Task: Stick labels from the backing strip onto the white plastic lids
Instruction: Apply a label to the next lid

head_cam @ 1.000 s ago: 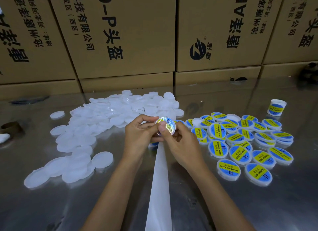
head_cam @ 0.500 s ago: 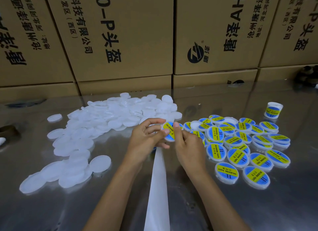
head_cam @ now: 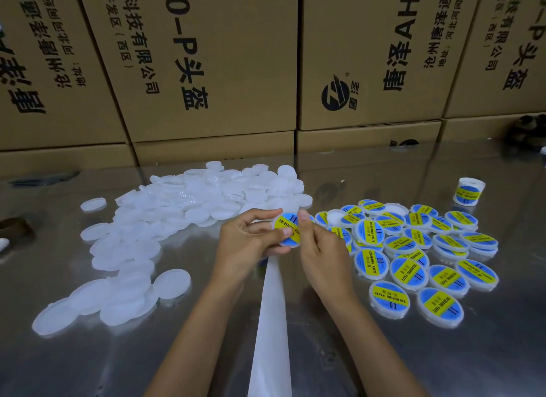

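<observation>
Backdrop: four tall cardboard cartons [head_cam: 206,59] with black print stand in a row along the far edge of the table [head_cam: 443,361], on top of a lower course of cartons.
Surface: shiny metal table, reflecting the cartons.
Left hand [head_cam: 245,243]: one; its grip is curled round the held lid [head_cam: 288,229], thumb lying across the label face and fingers behind.
Right hand [head_cam: 322,254]: one; thumb and forefinger pinch the right edge of the same lid, the rest of its grip curled.
Held lid: one, raised above the table between both hands, tilted toward the camera, already wearing a blue and yellow label reading SOLDERING.
Backing strip [head_cam: 270,337]: one white strip, running from under the hands down to the near edge of view.
Plain lids [head_cam: 177,207]: one heap to the left, too many and too overlapped to count; one stray lid [head_cam: 93,204] apart at the far left.
Labelled lids [head_cam: 413,249]: roughly thirty, clustered to the right.
Label roll [head_cam: 468,191]: one, upright, well apart at far right.
</observation>
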`<move>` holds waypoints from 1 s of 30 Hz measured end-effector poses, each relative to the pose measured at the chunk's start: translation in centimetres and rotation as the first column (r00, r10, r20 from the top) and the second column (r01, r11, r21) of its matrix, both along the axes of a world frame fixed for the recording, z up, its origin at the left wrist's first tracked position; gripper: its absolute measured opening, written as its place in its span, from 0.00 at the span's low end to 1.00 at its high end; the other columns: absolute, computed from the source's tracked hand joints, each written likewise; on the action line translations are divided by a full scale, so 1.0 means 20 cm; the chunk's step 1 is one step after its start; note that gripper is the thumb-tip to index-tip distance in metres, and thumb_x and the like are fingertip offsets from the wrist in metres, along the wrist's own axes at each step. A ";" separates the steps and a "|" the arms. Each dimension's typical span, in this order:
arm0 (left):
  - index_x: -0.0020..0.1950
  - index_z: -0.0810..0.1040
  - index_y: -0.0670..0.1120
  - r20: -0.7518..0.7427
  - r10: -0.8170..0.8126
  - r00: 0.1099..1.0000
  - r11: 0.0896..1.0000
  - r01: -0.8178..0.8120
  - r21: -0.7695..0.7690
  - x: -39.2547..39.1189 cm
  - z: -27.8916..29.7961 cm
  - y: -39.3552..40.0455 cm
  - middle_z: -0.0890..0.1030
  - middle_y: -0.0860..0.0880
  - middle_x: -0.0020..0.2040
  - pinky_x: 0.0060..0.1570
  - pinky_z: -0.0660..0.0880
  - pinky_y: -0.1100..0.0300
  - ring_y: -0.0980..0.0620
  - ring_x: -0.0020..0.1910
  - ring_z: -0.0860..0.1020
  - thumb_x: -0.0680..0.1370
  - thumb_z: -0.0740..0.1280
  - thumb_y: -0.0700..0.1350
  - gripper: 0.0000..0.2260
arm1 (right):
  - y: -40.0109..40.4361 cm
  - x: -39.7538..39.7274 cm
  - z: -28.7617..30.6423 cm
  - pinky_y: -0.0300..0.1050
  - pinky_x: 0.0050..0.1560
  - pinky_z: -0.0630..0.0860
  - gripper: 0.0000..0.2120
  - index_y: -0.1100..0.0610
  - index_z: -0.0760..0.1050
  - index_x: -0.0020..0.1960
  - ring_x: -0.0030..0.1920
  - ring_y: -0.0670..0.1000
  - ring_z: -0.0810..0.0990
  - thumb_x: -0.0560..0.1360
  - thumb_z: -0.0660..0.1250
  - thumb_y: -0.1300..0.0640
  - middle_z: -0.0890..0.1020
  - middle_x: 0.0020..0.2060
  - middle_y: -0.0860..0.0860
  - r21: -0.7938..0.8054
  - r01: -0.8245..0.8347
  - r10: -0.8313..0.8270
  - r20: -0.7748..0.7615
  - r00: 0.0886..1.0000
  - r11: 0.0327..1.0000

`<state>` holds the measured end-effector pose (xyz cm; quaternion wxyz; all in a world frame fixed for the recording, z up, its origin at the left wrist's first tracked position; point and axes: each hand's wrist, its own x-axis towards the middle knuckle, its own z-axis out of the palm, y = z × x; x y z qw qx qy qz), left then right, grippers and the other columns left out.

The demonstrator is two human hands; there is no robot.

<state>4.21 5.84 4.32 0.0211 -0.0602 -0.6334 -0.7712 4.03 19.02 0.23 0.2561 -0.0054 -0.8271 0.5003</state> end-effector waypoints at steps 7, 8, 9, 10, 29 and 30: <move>0.48 0.82 0.38 -0.022 0.103 0.994 0.995 -0.103 -0.005 0.01 0.00 0.00 0.86 0.41 0.38 0.32 0.81 0.60 0.43 0.32 0.84 0.75 0.74 0.36 0.03 | 0.00 0.01 0.01 0.44 0.30 0.63 0.35 0.53 0.61 0.31 0.30 0.46 0.69 0.66 0.52 0.20 0.71 0.25 0.42 0.133 0.061 -0.064 0.015 0.998 0.989; 0.46 0.82 0.37 -0.024 0.107 0.994 0.994 -0.107 -0.020 0.01 0.00 0.00 0.86 0.42 0.37 0.29 0.80 0.62 0.45 0.30 0.83 0.76 0.73 0.37 0.03 | 0.00 0.01 0.01 0.44 0.29 0.63 0.35 0.54 0.61 0.32 0.29 0.47 0.68 0.67 0.52 0.20 0.70 0.25 0.43 0.143 0.053 -0.054 0.006 0.999 0.988; 0.46 0.82 0.36 -0.024 0.107 0.994 0.994 -0.108 -0.034 0.01 0.00 0.00 0.86 0.43 0.36 0.28 0.79 0.62 0.45 0.29 0.83 0.76 0.74 0.38 0.04 | 0.00 0.01 0.00 0.44 0.29 0.63 0.35 0.55 0.62 0.32 0.29 0.48 0.67 0.68 0.52 0.21 0.70 0.25 0.44 0.155 0.043 -0.043 -0.004 0.999 0.987; 0.45 0.82 0.36 -0.023 0.103 0.994 0.993 -0.104 -0.046 0.01 0.00 0.00 0.86 0.43 0.36 0.28 0.79 0.62 0.45 0.29 0.84 0.76 0.74 0.38 0.05 | 0.00 0.01 0.00 0.44 0.29 0.62 0.35 0.55 0.63 0.32 0.29 0.48 0.67 0.69 0.52 0.22 0.70 0.25 0.45 0.166 0.038 -0.037 -0.010 0.999 0.985; 0.57 0.77 0.41 -0.038 -0.122 0.992 0.983 0.116 -0.140 0.00 -0.01 0.00 0.87 0.42 0.44 0.35 0.81 0.58 0.43 0.39 0.86 0.71 0.76 0.30 0.19 | 0.00 -0.01 -0.01 0.45 0.29 0.61 0.32 0.53 0.66 0.26 0.27 0.47 0.72 0.80 0.48 0.34 0.72 0.21 0.47 -0.019 0.105 -0.106 -0.041 0.993 0.994; 0.56 0.77 0.41 -0.039 -0.106 0.994 0.987 0.100 -0.128 0.01 -0.01 0.00 0.87 0.42 0.44 0.36 0.81 0.58 0.42 0.40 0.86 0.70 0.76 0.30 0.18 | -0.01 -0.01 -0.01 0.44 0.30 0.62 0.31 0.50 0.68 0.27 0.28 0.46 0.72 0.79 0.47 0.32 0.74 0.23 0.45 -0.039 0.087 -0.089 -0.048 0.995 0.995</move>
